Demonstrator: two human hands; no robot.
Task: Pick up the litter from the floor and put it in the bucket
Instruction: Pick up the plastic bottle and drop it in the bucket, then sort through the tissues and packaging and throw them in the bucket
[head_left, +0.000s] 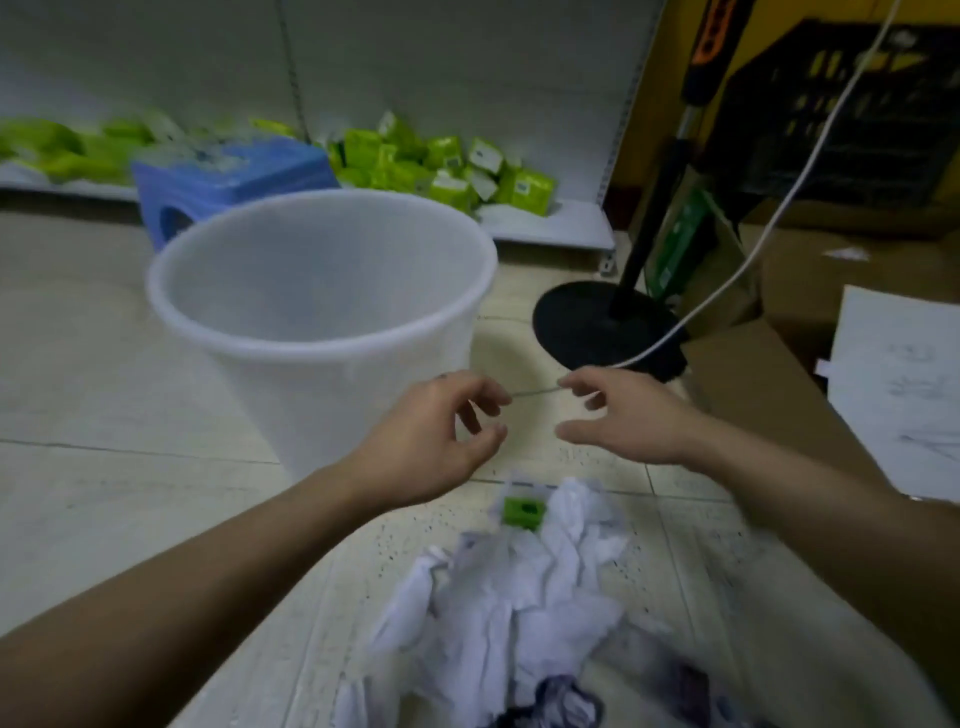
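A white translucent bucket (322, 312) stands upright on the tiled floor, and I see nothing inside it. Just right of its wall my left hand (436, 431) and my right hand (618, 410) pinch the two ends of a thin pale strip (535, 392) stretched between their fingertips. Below the hands a heap of crumpled white tissue litter (519, 587) lies on the floor, with a small green packet (522, 512) at its top edge.
A blue plastic stool (228, 182) stands behind the bucket. Green packets (441, 161) fill a low white shelf. A black round stand base (608, 322) with a white cable (779, 208) sits to the right, beside cardboard boxes (769, 395) bearing white paper sheets.
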